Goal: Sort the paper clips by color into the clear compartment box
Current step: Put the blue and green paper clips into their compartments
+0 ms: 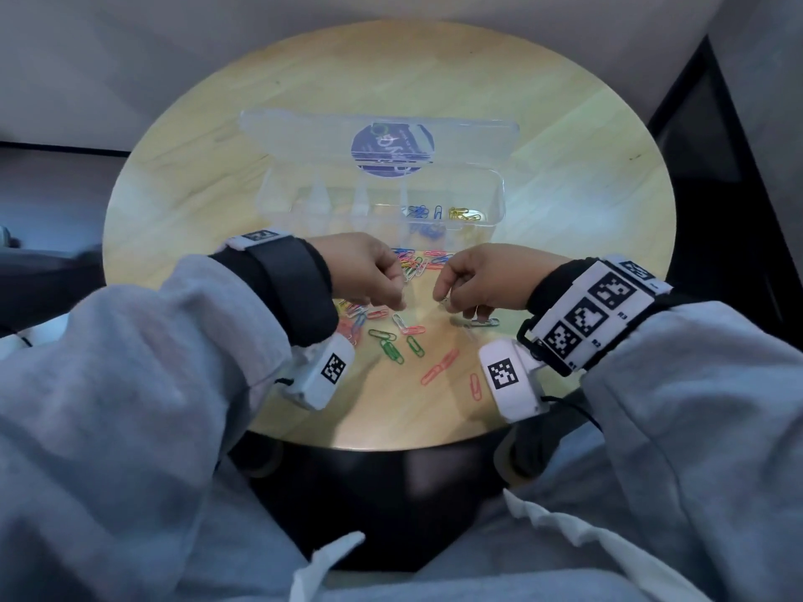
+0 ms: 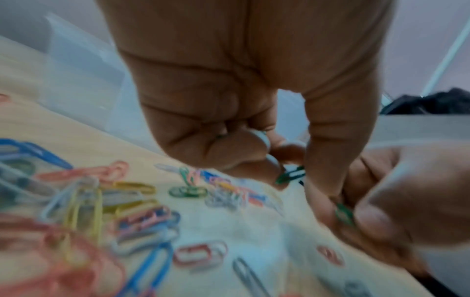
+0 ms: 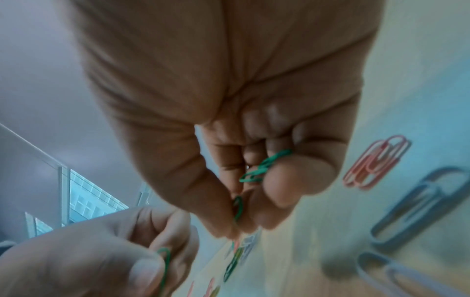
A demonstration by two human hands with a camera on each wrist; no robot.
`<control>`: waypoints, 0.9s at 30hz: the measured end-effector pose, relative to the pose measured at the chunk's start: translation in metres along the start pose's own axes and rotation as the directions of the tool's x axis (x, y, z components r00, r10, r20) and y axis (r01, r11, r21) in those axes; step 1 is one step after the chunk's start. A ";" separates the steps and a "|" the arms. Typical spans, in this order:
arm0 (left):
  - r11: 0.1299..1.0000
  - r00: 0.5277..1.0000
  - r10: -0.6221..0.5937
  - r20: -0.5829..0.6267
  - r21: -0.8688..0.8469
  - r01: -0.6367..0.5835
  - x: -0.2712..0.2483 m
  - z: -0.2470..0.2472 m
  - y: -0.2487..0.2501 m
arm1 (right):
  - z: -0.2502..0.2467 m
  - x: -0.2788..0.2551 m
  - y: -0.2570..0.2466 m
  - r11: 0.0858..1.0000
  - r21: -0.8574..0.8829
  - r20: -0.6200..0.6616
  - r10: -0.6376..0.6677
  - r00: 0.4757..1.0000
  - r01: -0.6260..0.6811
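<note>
Both hands, left (image 1: 369,271) and right (image 1: 473,280), pinched green clips (image 3: 264,166) (seemingly linked); best eased apart gently, then dropped in the box (image 1: 495,202) at twelve o'clock.

You sit at a round, pale wooden table (image 1: 565,136) under cool, dim light. A grey wall (image 1: 130,58) fills twelve o'clock; dark furniture (image 1: 712,136) stands at two o'clock.

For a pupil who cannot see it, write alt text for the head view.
Two hands, left hand and right hand, each pinch something small above coloured paper clips scattered on a round wooden table. Behind stands an open clear plastic compartment box holding blue and yellow clips.
</note>
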State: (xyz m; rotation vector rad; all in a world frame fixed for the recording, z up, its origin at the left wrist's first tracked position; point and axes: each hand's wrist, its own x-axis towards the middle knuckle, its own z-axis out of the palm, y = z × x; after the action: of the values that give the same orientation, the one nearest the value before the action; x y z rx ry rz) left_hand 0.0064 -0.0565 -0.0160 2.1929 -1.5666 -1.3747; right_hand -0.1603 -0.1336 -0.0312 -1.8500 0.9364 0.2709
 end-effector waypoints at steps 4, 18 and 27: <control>0.964 0.999 -0.020 -0.027 -0.264 0.012 -0.004 -0.011 -0.010 | 0.008 0.005 -0.010 0.998 0.003 0.109 0.056 0.992 -0.056; 0.991 0.990 -0.130 0.048 -0.016 0.131 -0.005 -0.003 -0.023 | 0.029 0.012 -0.018 0.877 -0.479 0.030 0.003 1.000 0.012; 0.964 0.996 -0.073 -0.055 0.250 0.085 -0.001 0.005 -0.021 | 0.027 0.009 -0.023 0.888 -0.459 0.047 -0.002 0.999 0.023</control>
State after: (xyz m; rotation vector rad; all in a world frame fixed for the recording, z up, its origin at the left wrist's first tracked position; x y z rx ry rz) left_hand 0.0174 -0.0441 -0.0295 2.4366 -1.7408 -1.1927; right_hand -0.1323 -0.1106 -0.0331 -2.2707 0.8784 0.5656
